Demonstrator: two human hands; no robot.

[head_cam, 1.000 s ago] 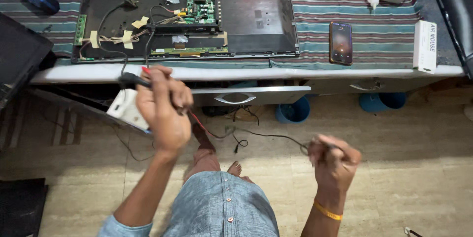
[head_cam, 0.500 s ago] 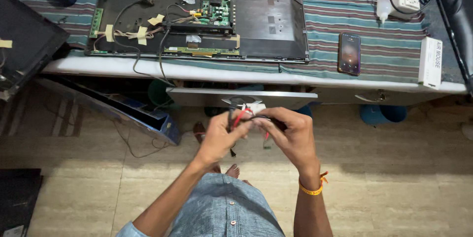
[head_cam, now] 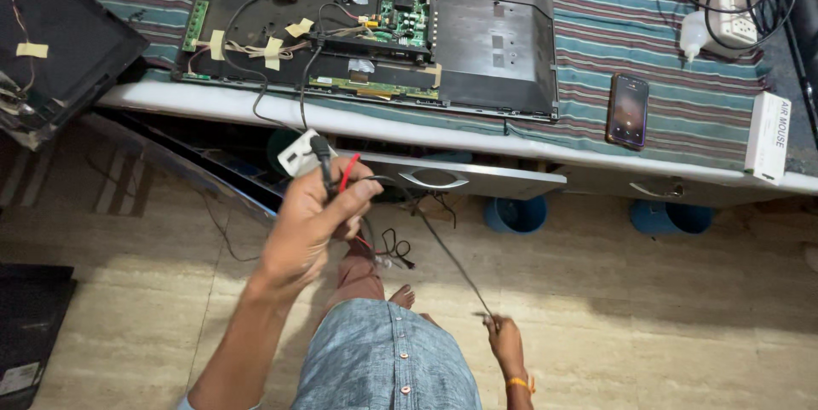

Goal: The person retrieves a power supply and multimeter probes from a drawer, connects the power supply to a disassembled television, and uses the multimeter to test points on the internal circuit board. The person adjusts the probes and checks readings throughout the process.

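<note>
A: Gripped in the left hand [head_cam: 311,227], fingers curled shut: a black probe [head_cam: 322,158] and a red lead [head_cam: 348,173], bunched together against the palm, with a small white block [head_cam: 296,153] just behind the knuckles. Likely bundled that way to keep the loose ends in one fist.

B: And at the right hand [head_cam: 504,343]?

A: Held low beside the knee, fingertips pinched on the far end of the thin black wire [head_cam: 443,252]. Stretched nearly straight between the two hands, apparently to keep it clear of the tangle of slack cable [head_cam: 394,250] lying on the floor below.

B: Where in relation to the bench?

A: Raised in front of the half-open drawer [head_cam: 443,178], below the table edge and apart from everything on top.

B: On top?

A: Laid face down on the striped cloth [head_cam: 648,43]: an opened television panel [head_cam: 503,43], back cover off, with the green circuit board [head_cam: 403,14] exposed and cables taped flat with yellowish strips, presumably against shifting. Trailed over the table edge: two dark cables, down toward the left hand.

B: Off to the right side?

A: Set near the panel: a smartphone [head_cam: 628,110], screen up. Further along, a white carton [head_cam: 767,137] and a white power strip [head_cam: 731,9] crowded with plugs, well apart from both hands.
</note>
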